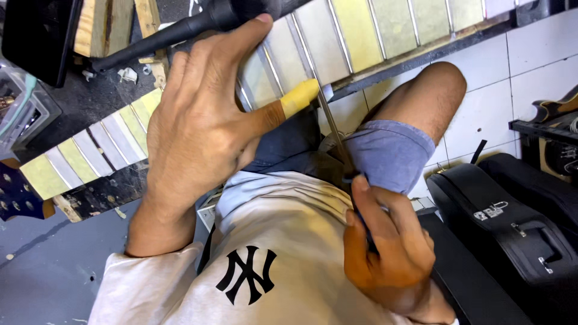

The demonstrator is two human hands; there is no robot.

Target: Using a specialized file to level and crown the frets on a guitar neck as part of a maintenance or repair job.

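The fingers (265, 57) of the left hand (198, 129) are pressing flat on the guitar neck (337, 42), spread over it and not closed around it. The thumb is wearing a yellow tape wrap (299, 97) and is lying against the lower edge of the neck, just beside the tip of a thin metal file (334, 132). The right hand (385, 247) is clenching the dark handle end of this file, fingers curled tight around it, and the blade is running up from the hand to the neck edge near the taped thumb.

The neck is lying across the tabletop (78, 111) from lower left to upper right — its fretboard is covered between the metal frets with strips of yellowish and pale masking tape. At the far left the dark blue headstock (15, 192) with tuner holes is showing. Above the left hand a black tapered nozzle (174, 30) is resting, touching the index finger tip.

The person is sitting in a white shirt and blue shorts, one bare knee (436, 90) just under the neck. On the tiled floor (530, 66) at the right a black guitar case (512, 235) is standing.
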